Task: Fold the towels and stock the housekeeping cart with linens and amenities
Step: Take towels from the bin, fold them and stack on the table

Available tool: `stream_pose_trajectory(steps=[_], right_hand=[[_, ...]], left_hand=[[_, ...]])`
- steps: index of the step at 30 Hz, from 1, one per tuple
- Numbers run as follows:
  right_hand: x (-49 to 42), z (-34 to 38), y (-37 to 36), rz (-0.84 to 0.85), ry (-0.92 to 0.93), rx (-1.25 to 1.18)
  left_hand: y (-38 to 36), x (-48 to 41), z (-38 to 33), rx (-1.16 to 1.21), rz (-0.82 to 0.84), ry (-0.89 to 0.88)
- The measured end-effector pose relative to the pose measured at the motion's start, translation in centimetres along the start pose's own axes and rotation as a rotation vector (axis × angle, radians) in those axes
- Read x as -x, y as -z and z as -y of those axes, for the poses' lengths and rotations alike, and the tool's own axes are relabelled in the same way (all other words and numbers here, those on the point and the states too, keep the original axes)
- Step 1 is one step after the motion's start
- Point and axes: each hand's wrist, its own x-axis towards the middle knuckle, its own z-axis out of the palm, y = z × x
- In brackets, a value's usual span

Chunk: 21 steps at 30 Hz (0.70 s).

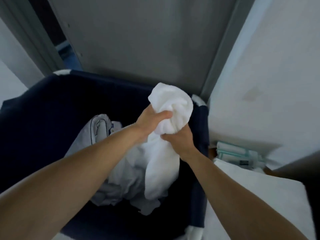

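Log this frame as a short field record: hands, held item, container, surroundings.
left hand: grips the bunched white terry towel
right hand: grips the same towel, lower down
towel state: crumpled, unfolded, its tail hanging over the bin
bin: dark navy fabric laundry bin holding loose white linens
right of bin: teal-and-white packets, flat white linen
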Motion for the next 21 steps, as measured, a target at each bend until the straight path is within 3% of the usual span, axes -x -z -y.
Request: stream_pose_trajectory(steps=[3,8,14,17,21], right_hand=[[3.3,5.1,4.5,-0.111,0.073,-0.064],[9.5,12.8,12.3,-0.239,0.178,-0.249],[14.8,21.1,18.9,-0.182,0.204,-0.501],[17.1,23.5,20.7,-0.157,0.249,-0.527],[18.9,24.5,21.9,-0.247,0.25,-0.529]], left_hand=[[-2.6,3.0,-5.6,-0.058,0.109,-0.125],[-5.5,6.4,-10.9,-0.261,0.102,-0.192],[-9.2,9.0,-10.8,-0.4,0.364,-0.189],[-11.3,9.6,-9.9,-0.352,0.364,-0.183],[-12.3,9.8,-7.7,-0.344,0.405,-0.089]])
